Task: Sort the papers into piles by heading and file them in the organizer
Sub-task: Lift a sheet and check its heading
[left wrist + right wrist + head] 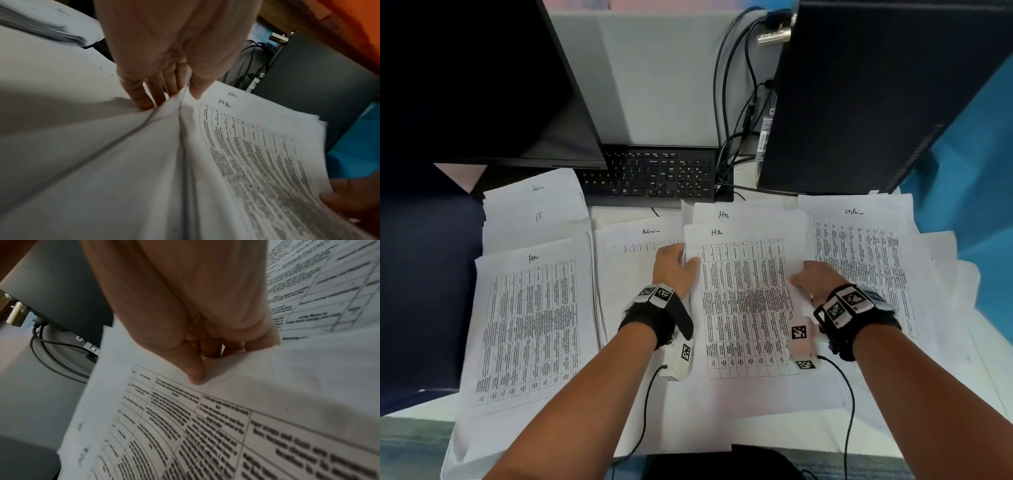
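Printed sheets with handwritten headings cover the desk. At the centre lies a stack headed HR (746,301), with a second HR sheet (726,214) showing behind it. My left hand (685,261) pinches the stack's left edge, thumb (195,91) on top and fingers (144,100) underneath, lifting that edge. On the stack's right edge, my right hand (799,279) has its thumb (195,378) on top and its fingers curled under. A pile with an HR sheet (530,325) on top lies at the left, with IT and Admin sheets behind it. An Admin sheet (650,236) sits left of centre. An admin pile (859,260) is at the right.
A black keyboard (654,174) lies just behind the papers, under a dark monitor (482,85) at the back left. A black computer tower (876,96) stands at the back right with cables (736,137) hanging beside it. The papers reach the desk's front edge.
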`<action>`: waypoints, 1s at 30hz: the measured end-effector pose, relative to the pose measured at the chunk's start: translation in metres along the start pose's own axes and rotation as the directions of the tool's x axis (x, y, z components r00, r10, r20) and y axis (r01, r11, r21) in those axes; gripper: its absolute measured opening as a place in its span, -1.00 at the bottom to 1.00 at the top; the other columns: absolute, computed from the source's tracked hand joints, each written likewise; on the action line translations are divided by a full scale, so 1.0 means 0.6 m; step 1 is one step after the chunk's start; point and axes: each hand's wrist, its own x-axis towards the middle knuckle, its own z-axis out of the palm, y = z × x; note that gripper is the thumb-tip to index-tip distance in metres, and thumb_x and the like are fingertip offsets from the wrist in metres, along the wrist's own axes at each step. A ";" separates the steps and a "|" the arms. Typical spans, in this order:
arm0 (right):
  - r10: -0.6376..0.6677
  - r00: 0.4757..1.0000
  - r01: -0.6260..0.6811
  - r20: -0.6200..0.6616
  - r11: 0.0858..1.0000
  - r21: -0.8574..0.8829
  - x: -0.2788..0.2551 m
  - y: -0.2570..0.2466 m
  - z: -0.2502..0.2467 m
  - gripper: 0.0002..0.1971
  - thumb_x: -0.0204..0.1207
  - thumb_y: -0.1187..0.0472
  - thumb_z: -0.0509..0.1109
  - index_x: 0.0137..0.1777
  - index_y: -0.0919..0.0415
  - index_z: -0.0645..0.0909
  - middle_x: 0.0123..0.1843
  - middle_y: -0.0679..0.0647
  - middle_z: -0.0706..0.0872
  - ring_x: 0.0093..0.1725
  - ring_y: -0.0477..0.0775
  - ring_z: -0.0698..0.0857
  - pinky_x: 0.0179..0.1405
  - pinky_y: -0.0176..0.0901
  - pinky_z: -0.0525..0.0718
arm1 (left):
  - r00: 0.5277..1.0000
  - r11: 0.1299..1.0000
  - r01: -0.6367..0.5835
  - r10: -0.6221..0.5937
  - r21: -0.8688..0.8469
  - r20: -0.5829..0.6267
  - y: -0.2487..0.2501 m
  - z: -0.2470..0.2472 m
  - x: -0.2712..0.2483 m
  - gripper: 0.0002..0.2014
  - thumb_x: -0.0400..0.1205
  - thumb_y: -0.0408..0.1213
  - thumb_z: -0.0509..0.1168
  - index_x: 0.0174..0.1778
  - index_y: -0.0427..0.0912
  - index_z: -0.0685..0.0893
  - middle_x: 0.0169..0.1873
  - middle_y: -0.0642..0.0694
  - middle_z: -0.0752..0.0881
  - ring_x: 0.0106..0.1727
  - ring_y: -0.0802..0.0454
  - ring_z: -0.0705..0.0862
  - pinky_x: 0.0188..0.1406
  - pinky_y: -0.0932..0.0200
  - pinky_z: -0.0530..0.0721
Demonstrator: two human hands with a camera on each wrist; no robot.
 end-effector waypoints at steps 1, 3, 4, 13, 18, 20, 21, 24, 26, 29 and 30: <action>0.005 1.000 -0.005 0.007 0.999 0.041 0.004 0.004 0.001 -0.50 0.57 0.25 0.30 0.50 0.34 0.40 0.44 0.32 0.54 0.41 0.32 0.55 0.40 0.13 0.55 | 1.000 1.000 0.004 -0.004 -0.004 0.019 -0.004 0.002 0.001 -0.68 0.52 -0.11 0.40 0.10 -0.22 0.70 0.06 -0.34 0.70 0.08 -0.31 0.67 0.11 -0.05 0.65; 0.018 1.000 -0.018 0.005 0.998 0.065 -0.004 0.000 0.000 -0.51 0.58 0.25 0.30 0.50 0.35 0.41 0.44 0.32 0.54 0.41 0.31 0.54 0.41 0.13 0.53 | 0.997 0.997 0.049 -0.045 -0.060 0.067 -0.004 0.002 0.000 -0.68 0.46 -0.20 0.50 0.08 -0.25 0.73 0.06 -0.22 0.75 0.02 -0.19 0.73 0.00 0.07 0.71; 0.020 1.000 -0.020 -0.010 0.998 0.068 -0.015 -0.005 -0.003 -0.53 0.58 0.26 0.29 0.48 0.37 0.42 0.42 0.33 0.55 0.40 0.31 0.54 0.38 0.12 0.55 | 0.994 0.993 0.077 -0.069 -0.089 0.086 -0.008 0.002 0.000 -0.70 0.46 -0.29 0.52 0.09 -0.27 0.74 0.05 -0.19 0.77 -0.02 -0.12 0.75 -0.08 0.15 0.71; 0.053 0.996 -0.039 -0.065 0.977 0.210 -0.039 -0.008 -0.001 -0.55 0.61 0.26 0.32 0.48 0.30 0.43 0.40 0.25 0.58 0.42 0.24 0.53 0.39 -0.04 0.52 | 0.969 0.990 -0.074 0.100 -0.119 0.228 -0.032 0.012 -0.025 -0.62 0.47 -0.61 0.41 0.09 -0.11 0.79 0.50 -0.04 0.36 0.53 0.14 0.29 0.54 0.43 0.11; -0.125 0.988 0.096 -0.089 0.956 -0.277 -0.054 -0.006 0.002 -0.63 0.65 0.19 0.27 0.45 0.13 0.51 0.30 0.07 0.70 0.40 0.11 0.52 0.42 -0.12 0.46 | 0.973 0.975 -0.077 0.119 -0.209 0.196 -0.031 0.011 -0.029 -0.51 0.44 -0.63 0.43 0.07 0.09 0.78 0.43 0.33 0.45 0.50 0.28 0.41 0.48 0.20 0.45; -0.088 0.991 0.060 -0.096 0.962 -0.266 -0.054 -0.008 -0.001 -0.63 0.65 0.19 0.28 0.44 0.17 0.50 0.26 0.06 0.72 0.39 0.11 0.52 0.41 -0.11 0.47 | 0.982 0.969 -0.109 0.140 -0.223 0.128 -0.025 0.010 -0.033 -0.62 0.45 -0.51 0.50 -0.04 0.12 0.76 0.60 0.05 0.26 0.61 0.06 0.26 0.53 -0.02 0.41; -0.092 0.992 0.082 -0.090 0.990 -0.111 -0.059 -0.009 0.000 -0.62 0.65 0.21 0.28 0.45 0.21 0.48 0.26 0.09 0.71 0.38 0.13 0.53 0.39 -0.11 0.50 | 0.987 0.973 -0.094 0.119 -0.212 0.107 -0.021 0.008 -0.035 -0.74 0.45 -0.44 0.52 -0.04 -0.03 0.76 0.64 -0.05 0.14 0.64 0.00 0.17 0.56 -0.04 0.36; 0.025 0.999 -0.013 -0.033 0.949 0.313 -0.059 -0.017 -0.007 -0.68 0.63 0.26 0.29 0.34 0.34 0.45 0.18 0.20 0.58 0.10 0.15 0.61 0.06 -0.16 0.61 | 0.987 0.988 -0.103 0.116 -0.116 0.111 -0.020 0.005 -0.038 -0.58 0.54 -0.26 0.45 0.29 -0.31 0.62 0.59 -0.05 0.28 0.59 0.03 0.29 0.55 0.03 0.36; -0.011 1.000 0.008 0.010 0.961 0.277 -0.051 -0.012 -0.014 -0.77 0.60 0.23 0.32 0.19 0.29 0.46 0.15 0.15 0.56 0.12 0.12 0.58 0.13 -0.06 0.59 | 0.991 0.975 -0.055 0.079 -0.215 0.105 -0.015 -0.001 -0.044 -0.60 0.61 -0.19 0.37 0.36 -0.18 0.58 0.36 -0.04 0.60 0.41 -0.02 0.57 0.40 0.04 0.54; -0.067 0.997 0.043 0.029 0.861 0.507 -0.048 -0.022 -0.022 -0.74 0.58 0.30 0.35 0.25 0.26 0.52 0.26 0.17 0.64 0.25 0.18 0.61 0.39 0.16 0.53 | 0.997 0.873 0.044 -0.009 -0.487 0.074 -0.004 -0.014 -0.053 -0.73 0.65 -0.14 0.31 0.26 -0.03 0.61 0.13 0.09 0.72 0.21 0.07 0.69 0.33 0.07 0.56; -0.108 0.993 0.064 0.037 0.798 0.599 -0.053 -0.031 -0.027 -0.71 0.59 0.36 0.32 0.30 0.28 0.51 0.31 0.18 0.64 0.27 0.19 0.62 0.42 0.16 0.50 | 0.996 0.830 0.081 -0.050 -0.552 0.071 0.002 -0.020 -0.058 -0.76 0.65 -0.10 0.31 0.22 0.02 0.57 0.12 0.19 0.67 0.19 0.15 0.64 0.38 0.11 0.46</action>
